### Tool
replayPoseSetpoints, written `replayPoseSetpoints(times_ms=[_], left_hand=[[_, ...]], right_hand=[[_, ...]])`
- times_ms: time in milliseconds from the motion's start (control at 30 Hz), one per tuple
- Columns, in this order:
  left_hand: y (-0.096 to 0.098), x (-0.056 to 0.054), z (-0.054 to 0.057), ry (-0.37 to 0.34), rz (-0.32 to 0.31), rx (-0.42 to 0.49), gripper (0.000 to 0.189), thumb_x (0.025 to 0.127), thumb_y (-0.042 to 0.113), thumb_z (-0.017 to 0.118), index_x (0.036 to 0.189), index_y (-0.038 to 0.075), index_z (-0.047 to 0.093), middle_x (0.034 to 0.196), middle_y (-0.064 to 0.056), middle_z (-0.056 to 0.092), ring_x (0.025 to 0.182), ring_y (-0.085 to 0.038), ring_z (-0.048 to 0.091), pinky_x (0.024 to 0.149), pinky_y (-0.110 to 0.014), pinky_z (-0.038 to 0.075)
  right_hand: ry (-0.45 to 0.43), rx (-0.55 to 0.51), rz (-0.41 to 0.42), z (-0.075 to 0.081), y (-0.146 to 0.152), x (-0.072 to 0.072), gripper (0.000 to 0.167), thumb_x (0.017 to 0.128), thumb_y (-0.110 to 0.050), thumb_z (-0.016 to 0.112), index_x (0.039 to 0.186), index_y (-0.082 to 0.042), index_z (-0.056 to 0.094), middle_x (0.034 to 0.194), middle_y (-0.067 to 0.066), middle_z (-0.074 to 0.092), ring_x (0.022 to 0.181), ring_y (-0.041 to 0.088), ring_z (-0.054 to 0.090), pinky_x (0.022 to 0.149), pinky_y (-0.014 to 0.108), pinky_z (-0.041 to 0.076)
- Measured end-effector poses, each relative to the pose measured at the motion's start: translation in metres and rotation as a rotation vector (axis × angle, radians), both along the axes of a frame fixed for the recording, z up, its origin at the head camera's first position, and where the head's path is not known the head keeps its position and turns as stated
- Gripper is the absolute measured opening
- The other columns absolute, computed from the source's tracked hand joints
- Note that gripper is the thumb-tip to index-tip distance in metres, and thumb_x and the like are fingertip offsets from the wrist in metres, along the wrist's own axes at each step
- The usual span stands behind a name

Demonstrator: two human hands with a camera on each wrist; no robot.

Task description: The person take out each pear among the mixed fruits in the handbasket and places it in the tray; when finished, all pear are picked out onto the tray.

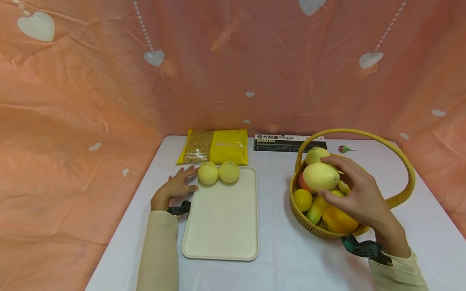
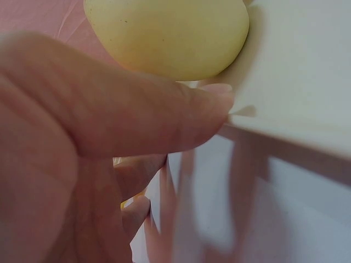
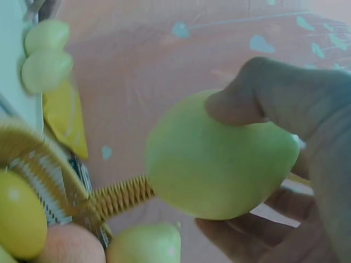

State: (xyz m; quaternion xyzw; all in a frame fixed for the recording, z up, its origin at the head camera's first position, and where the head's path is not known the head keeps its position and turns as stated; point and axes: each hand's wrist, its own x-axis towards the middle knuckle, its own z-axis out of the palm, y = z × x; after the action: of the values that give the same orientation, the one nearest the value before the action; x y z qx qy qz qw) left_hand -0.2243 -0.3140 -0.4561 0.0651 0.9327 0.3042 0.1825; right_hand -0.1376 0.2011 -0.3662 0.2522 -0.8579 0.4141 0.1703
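My right hand (image 1: 360, 194) grips a pale yellow-green round fruit (image 1: 320, 176) between thumb and fingers, above the wicker basket (image 1: 299, 218). In the right wrist view, this fruit (image 3: 214, 164) hangs in front of the basket's handle, its narrower end toward the palm. My left hand (image 1: 176, 188) rests at the upper left edge of a cream tray (image 1: 222, 218), fingers extended. Its thumb (image 2: 181, 115) touches the tray's rim in the left wrist view. Close by, two similar pale fruits, one left (image 1: 208, 173) and one right (image 1: 229, 172), lie side by side at the tray's far end.
The basket contains another pale fruit (image 1: 316, 154), a small yellow fruit (image 1: 303, 200), a larger orange-yellow fruit (image 1: 338, 220) and others. Its tall handle (image 1: 407, 161) arches over the right side. Behind lie a yellow pasta bag (image 1: 229, 146), a black pasta box (image 1: 291, 144) and a small rose (image 1: 343, 148).
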Motion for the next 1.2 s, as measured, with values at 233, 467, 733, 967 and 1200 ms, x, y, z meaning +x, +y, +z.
replayPoseSetpoints(times_ms=[233,467,733,967,1200], left_hand=[[0.001,-0.001,0.0,-0.011,0.007,-0.001,0.081,0.101,0.024,0.07,0.173,0.015,0.034,0.183,-0.021,0.014,0.169,-0.052,-0.004,0.124,-0.084,-0.01],[0.001,0.0,-0.001,-0.01,0.008,-0.005,0.082,0.1,0.024,0.07,0.173,0.015,0.034,0.183,-0.022,0.014,0.169,-0.053,-0.004,0.124,-0.085,-0.009],[0.002,0.001,0.002,0.011,-0.009,-0.034,0.081,0.1,0.023,0.07,0.172,0.013,0.036,0.182,-0.025,0.016,0.167,-0.056,0.0,0.123,-0.087,-0.006],[0.003,0.0,0.002,0.004,-0.008,-0.033,0.08,0.1,0.023,0.07,0.172,0.013,0.035,0.182,-0.026,0.016,0.167,-0.057,-0.001,0.124,-0.086,-0.007],[0.002,0.0,0.002,0.005,-0.002,-0.03,0.08,0.1,0.022,0.07,0.172,0.012,0.035,0.182,-0.025,0.016,0.167,-0.057,-0.001,0.124,-0.087,-0.007]], right_hand=[[-0.029,-0.078,0.084,0.004,-0.026,-0.006,0.083,0.076,0.012,0.092,0.151,-0.009,0.063,0.143,0.007,0.068,0.121,-0.002,0.065,0.103,0.008,0.051],[-0.047,-0.09,0.171,0.002,-0.053,-0.017,0.078,0.079,0.006,0.092,0.15,-0.013,0.065,0.146,0.007,0.068,0.126,0.003,0.065,0.107,0.014,0.053],[-0.106,-0.154,0.312,-0.001,-0.091,-0.03,0.074,0.082,0.004,0.091,0.15,-0.004,0.062,0.149,0.013,0.067,0.131,0.013,0.068,0.112,0.019,0.053],[-0.169,-0.16,0.394,-0.005,-0.123,-0.04,0.069,0.088,-0.005,0.089,0.151,-0.008,0.063,0.151,0.011,0.067,0.137,0.026,0.066,0.12,0.027,0.049],[-0.212,-0.17,0.44,-0.014,-0.15,-0.05,0.067,0.087,-0.006,0.091,0.149,-0.008,0.065,0.149,0.008,0.068,0.137,0.024,0.066,0.119,0.036,0.052]])
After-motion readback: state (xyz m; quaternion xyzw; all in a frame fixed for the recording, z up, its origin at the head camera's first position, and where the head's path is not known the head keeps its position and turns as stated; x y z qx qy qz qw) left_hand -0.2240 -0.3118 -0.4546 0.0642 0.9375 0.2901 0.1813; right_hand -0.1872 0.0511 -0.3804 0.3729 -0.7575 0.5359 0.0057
